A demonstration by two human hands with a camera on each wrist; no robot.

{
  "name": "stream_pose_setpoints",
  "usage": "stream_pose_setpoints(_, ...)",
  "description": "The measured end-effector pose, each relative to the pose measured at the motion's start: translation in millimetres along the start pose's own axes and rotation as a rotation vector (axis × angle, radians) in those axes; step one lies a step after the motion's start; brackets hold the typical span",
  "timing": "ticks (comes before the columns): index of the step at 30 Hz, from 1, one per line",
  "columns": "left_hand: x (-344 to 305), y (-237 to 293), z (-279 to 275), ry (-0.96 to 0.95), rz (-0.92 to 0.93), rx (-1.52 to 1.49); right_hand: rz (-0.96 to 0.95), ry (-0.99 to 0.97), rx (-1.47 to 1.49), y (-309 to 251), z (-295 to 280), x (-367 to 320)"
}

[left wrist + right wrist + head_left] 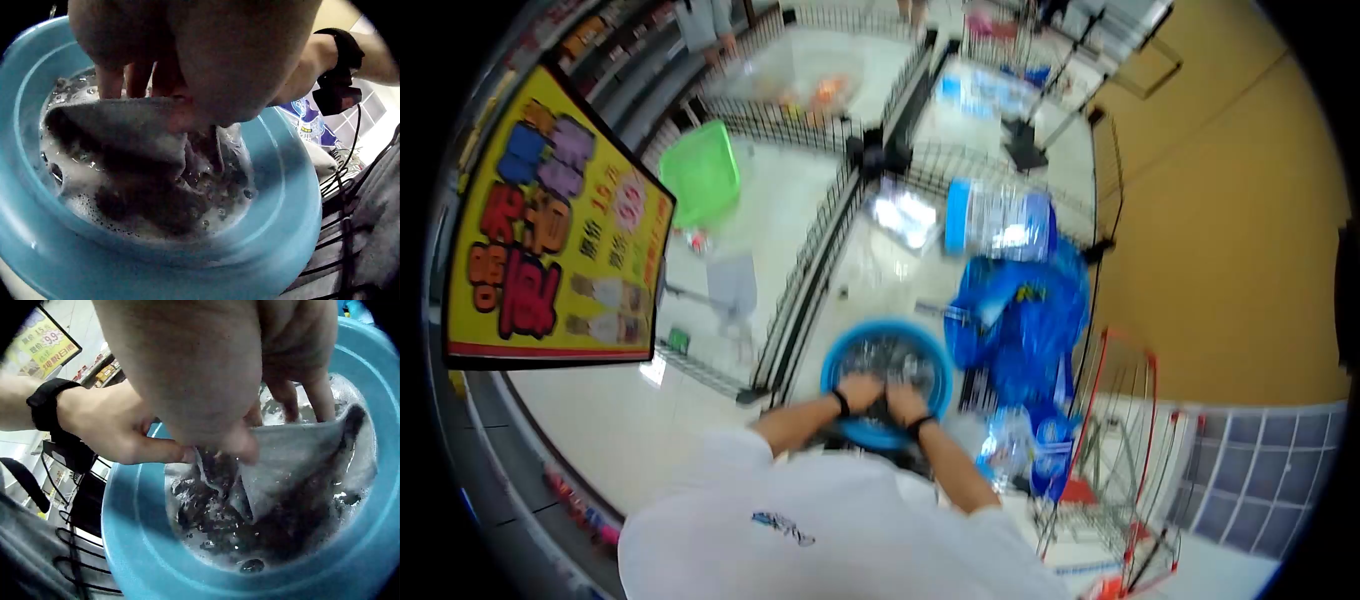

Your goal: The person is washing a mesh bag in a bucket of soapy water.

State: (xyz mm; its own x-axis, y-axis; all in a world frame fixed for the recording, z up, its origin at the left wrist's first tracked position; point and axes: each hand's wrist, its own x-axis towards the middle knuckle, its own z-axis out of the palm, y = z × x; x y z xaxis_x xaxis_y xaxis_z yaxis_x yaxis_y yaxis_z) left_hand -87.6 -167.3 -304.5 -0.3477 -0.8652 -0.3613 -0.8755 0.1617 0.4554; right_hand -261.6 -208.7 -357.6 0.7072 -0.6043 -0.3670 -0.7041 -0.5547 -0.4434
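Note:
A blue basin (943, 375) holds dark, murky water with foam and bubbles, and both hands are down inside it. My left hand (861, 393) grips a grey cloth (131, 128), its thumb on the near side and fingers behind the edge. Beside it my right hand (906, 403) pinches the same cloth (294, 456), thumb in front and fingers reaching over the far side into the water. The cloth's upper edge is raised out of the water, while its lower part hangs submerged and hidden.
Blue plastic bags (1020, 310) and a large clear container (1005, 222) lie right of the basin. Black wire fencing (805, 270) runs along the left. A yellow price sign (560, 230) stands far left, a red-edged wire cart (1105, 470) at lower right.

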Motion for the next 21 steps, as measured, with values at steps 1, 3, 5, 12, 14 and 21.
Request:
stream_pose_setpoints(1, -3.2, 1.5, -3.6, 0.005, 0.002, 0.038, -0.091, -0.142, -0.076, 5.4, 7.3, 6.6)
stream_pose_setpoints(3, -1.2, -14.2, 21.0, 0.034, 0.153, 0.091, -0.021, -0.227, -0.033, -4.7, -5.1, 0.1)
stream_pose_setpoints(5, -3.1, -18.1, 35.0, -0.157, 0.117, 0.227, 0.029, -0.314, -0.019, -25.8, -39.9, -14.8)
stream_pose_setpoints(12, 6.2, -19.4, 32.6, -0.315, 0.002, 0.168, 0.157, -0.477, -0.080, -21.3, -32.7, -2.6)
stream_pose_setpoints(14, 9.9, -15.5, 11.9, -0.442, -0.012, 0.200, 0.129, -0.460, -0.151, -18.2, -28.2, 0.0)
stream_pose_setpoints(21, 6.4, -8.7, 11.9, -0.285, 0.022, 0.199, 0.071, -0.323, -0.155, -19.2, -36.0, -8.3)
